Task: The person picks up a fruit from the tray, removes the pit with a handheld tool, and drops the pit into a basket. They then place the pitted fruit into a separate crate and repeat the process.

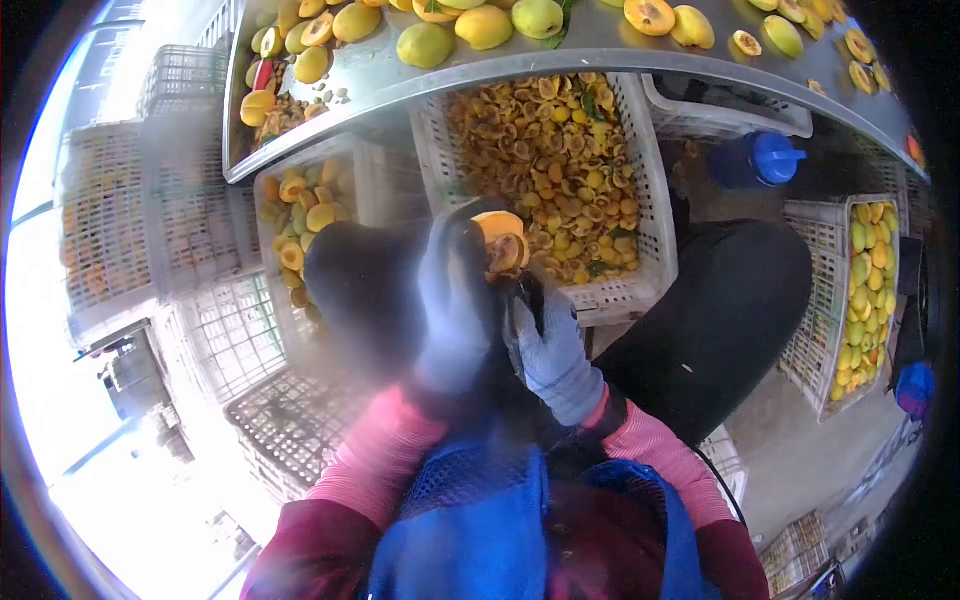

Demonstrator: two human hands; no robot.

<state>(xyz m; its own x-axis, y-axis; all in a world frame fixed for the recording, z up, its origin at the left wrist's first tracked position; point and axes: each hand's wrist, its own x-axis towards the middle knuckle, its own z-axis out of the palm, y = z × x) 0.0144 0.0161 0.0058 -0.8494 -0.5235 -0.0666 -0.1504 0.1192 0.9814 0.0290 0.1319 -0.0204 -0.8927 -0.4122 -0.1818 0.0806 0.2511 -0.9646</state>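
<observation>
Gloved in grey-blue with dark fingers, my left hand (pixel 452 290) is wrapped round an opened orange-yellow fruit (pixel 500 240), whose cut side and brown centre face up. My right hand (pixel 550 350), in a matching glove, is closed just below the fruit on a dark object too unclear to name. Both hands are close together over my lap. Beyond them stands a white crate (pixel 655 190) full of cut fruit pieces (pixel 560 170). Haze blurs part of my left hand.
A metal table (pixel 400 90) with whole and halved fruit crosses the top. Fruit crates stand at the left (pixel 375 180) and right (pixel 815 290). A blue jug (pixel 755 160) is beyond my right knee (pixel 740 290). Stacked crates (pixel 220 330) are at far left.
</observation>
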